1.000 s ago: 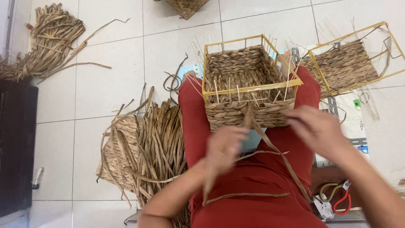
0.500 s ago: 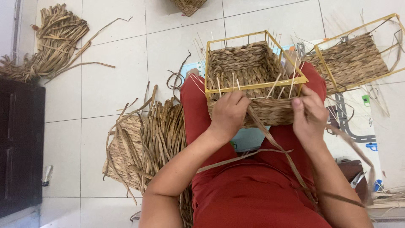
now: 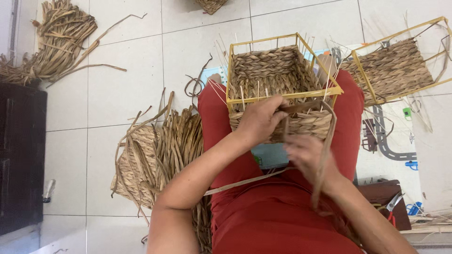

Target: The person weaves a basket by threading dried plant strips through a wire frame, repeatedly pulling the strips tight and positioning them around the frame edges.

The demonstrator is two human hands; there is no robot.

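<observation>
1. I see the woven basket (image 3: 282,89) resting on the lap in red trousers, built on a yellow wire frame (image 3: 287,95). Its walls are woven nearly up to the top rim, so I judge most of the weaving done; thin uprights poke above the rim, untrimmed.
2. A heap of dried strips (image 3: 160,155) lies on the tiled floor just beside the left leg, so plenty of material is unused.
3. A second part-woven basket (image 3: 395,70) sits to the right.
4. My left hand (image 3: 261,120) pinches a flat brown strand (image 3: 306,107) at the near rim.
5. My right hand (image 3: 308,157) is blurred, seemingly closed around the strand's tail.
</observation>
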